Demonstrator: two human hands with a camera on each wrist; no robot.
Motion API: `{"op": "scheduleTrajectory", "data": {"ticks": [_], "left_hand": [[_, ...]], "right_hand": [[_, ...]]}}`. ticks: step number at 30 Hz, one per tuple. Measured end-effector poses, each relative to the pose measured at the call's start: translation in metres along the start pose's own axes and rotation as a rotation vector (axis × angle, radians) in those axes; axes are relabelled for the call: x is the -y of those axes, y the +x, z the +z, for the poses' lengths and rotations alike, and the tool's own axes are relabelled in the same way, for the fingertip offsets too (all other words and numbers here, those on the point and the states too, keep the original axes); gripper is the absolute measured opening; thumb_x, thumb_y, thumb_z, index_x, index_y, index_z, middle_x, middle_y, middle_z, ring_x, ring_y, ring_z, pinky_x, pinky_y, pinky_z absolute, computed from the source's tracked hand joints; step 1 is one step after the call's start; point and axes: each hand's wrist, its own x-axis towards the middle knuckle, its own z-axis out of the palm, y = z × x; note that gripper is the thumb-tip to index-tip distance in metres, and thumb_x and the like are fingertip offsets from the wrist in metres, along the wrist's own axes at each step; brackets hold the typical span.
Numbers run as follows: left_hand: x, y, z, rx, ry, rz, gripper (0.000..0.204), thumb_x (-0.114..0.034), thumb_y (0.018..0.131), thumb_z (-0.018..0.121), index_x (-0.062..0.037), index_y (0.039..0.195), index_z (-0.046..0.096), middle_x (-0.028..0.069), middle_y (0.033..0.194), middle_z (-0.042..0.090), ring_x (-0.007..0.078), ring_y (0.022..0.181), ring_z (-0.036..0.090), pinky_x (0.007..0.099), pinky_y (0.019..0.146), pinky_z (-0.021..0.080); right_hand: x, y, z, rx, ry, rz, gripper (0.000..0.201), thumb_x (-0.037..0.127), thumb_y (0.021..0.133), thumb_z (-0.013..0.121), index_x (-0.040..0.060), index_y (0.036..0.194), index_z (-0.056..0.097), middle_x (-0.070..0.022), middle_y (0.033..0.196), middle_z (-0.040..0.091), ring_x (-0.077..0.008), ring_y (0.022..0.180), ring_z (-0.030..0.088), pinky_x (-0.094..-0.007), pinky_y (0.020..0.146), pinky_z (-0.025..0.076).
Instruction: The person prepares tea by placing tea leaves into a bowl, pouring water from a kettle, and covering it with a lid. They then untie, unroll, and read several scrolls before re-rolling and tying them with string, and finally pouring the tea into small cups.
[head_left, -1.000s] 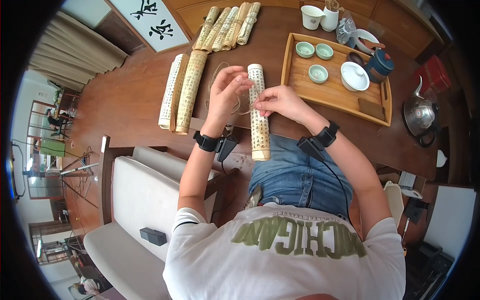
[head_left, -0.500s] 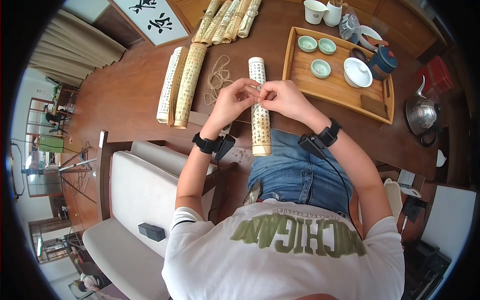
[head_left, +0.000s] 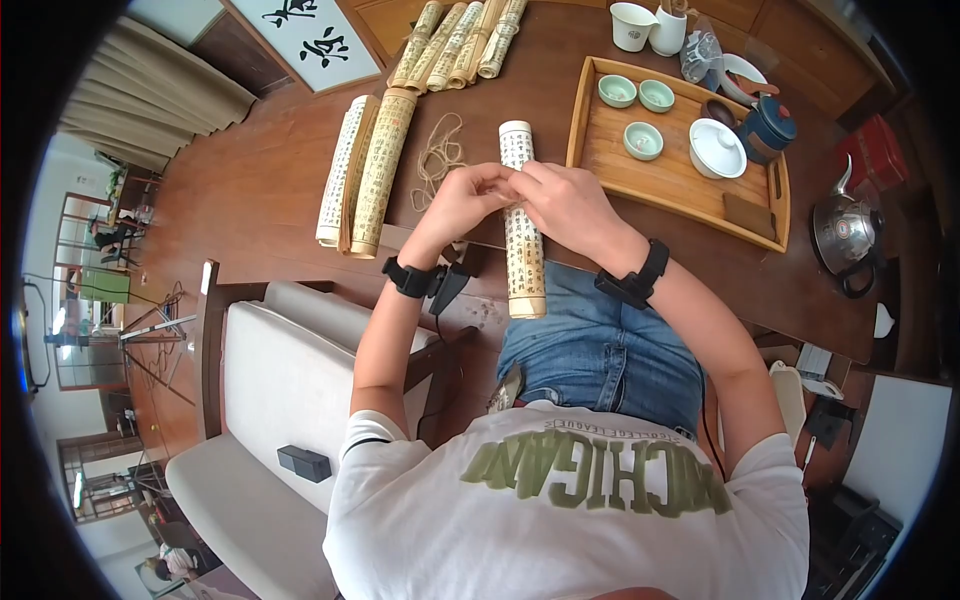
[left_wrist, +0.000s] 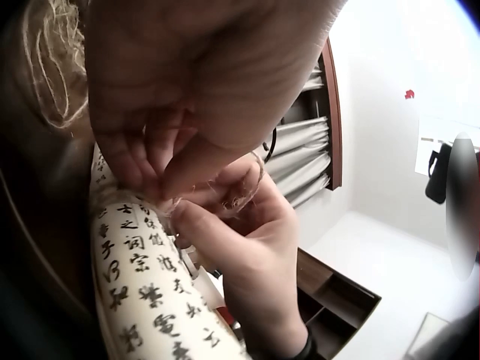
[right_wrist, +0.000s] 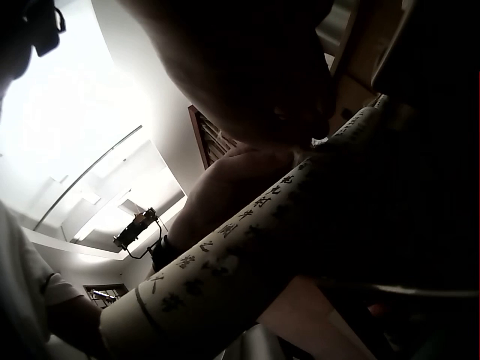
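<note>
A rolled paper scroll [head_left: 525, 260] covered in handwritten characters reaches from the table over the person's lap. Both hands meet at its middle. My left hand [head_left: 462, 205] pinches thin twine at the scroll's surface. Beside it my right hand [head_left: 572, 208] also pinches the twine [left_wrist: 247, 196], and a strand loops by its fingers in the left wrist view. There the thumb and fingertips of both hands almost meet, right over the written paper [left_wrist: 142, 277]. The right wrist view is dark; the scroll [right_wrist: 217, 270] slants across it, fingertips hidden in shadow.
A loose bundle of twine [head_left: 438, 160] lies left of the scroll. Further left are thicker rolls [head_left: 385, 170]; several tied scrolls [head_left: 455, 45] lie at the back. On the right stand a wooden tea tray [head_left: 650, 195] with cups and a lidded bowl, and a metal kettle [head_left: 845, 235].
The hands, apart a second ago with twine between them, have come together over the scroll. The right hand has since turned further over, its back now up. The loose twine stays on the table.
</note>
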Motion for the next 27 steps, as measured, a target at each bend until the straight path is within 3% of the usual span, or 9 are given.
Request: {"op": "scheduleTrajectory", "data": {"ticks": [5, 8, 14, 17, 27], "left_hand": [[0.006, 0.012, -0.012, 0.122, -0.099, -0.103, 0.021, -0.002, 0.092, 0.073, 0.0063, 0.111, 0.074, 0.0054, 0.099, 0.075, 0.0096, 0.092, 0.067, 0.0260, 0.086, 0.054], [0.008, 0.014, -0.012, 0.127, 0.043, 0.011, 0.019, -0.002, 0.092, 0.073, 0.0054, 0.109, 0.075, 0.0050, 0.100, 0.075, 0.0094, 0.091, 0.067, 0.0254, 0.084, 0.053], [-0.001, 0.007, -0.006, 0.077, -0.098, -0.066, 0.013, -0.005, 0.094, 0.071, 0.0022, 0.104, 0.075, 0.0026, 0.093, 0.073, 0.0094, 0.089, 0.067, 0.0252, 0.083, 0.053], [0.002, 0.007, -0.007, 0.067, -0.179, -0.081, 0.010, -0.005, 0.092, 0.072, 0.0013, 0.099, 0.075, 0.0029, 0.091, 0.073, 0.0088, 0.084, 0.065, 0.0248, 0.079, 0.052], [0.008, -0.003, -0.011, -0.112, 0.122, -0.081, 0.008, -0.007, 0.087, 0.071, -0.0011, 0.092, 0.073, 0.0014, 0.085, 0.070, 0.0088, 0.081, 0.063, 0.0257, 0.075, 0.051]], "right_hand": [[-0.004, 0.000, 0.000, -0.028, -0.071, -0.063, 0.012, 0.008, 0.083, 0.069, 0.0068, 0.095, 0.067, -0.0047, 0.086, 0.062, -0.0218, 0.082, 0.069, -0.0357, 0.064, 0.058], [-0.004, 0.000, -0.002, -0.036, -0.061, -0.045, 0.011, 0.007, 0.083, 0.069, 0.0069, 0.093, 0.066, -0.0051, 0.085, 0.062, -0.0225, 0.080, 0.069, -0.0362, 0.063, 0.058], [-0.007, -0.002, -0.002, 0.010, -0.037, 0.026, 0.012, 0.013, 0.086, 0.072, 0.0070, 0.091, 0.064, -0.0062, 0.083, 0.062, -0.0250, 0.077, 0.070, -0.0377, 0.063, 0.059], [-0.008, -0.005, -0.001, 0.035, 0.041, 0.104, 0.016, 0.015, 0.088, 0.074, 0.0062, 0.089, 0.062, -0.0103, 0.080, 0.063, -0.0317, 0.072, 0.067, -0.0425, 0.062, 0.054], [-0.015, -0.023, -0.008, 0.164, 0.195, 0.305, 0.021, 0.021, 0.090, 0.074, 0.0044, 0.084, 0.063, -0.0126, 0.078, 0.068, -0.0343, 0.073, 0.067, -0.0447, 0.066, 0.053]]}}
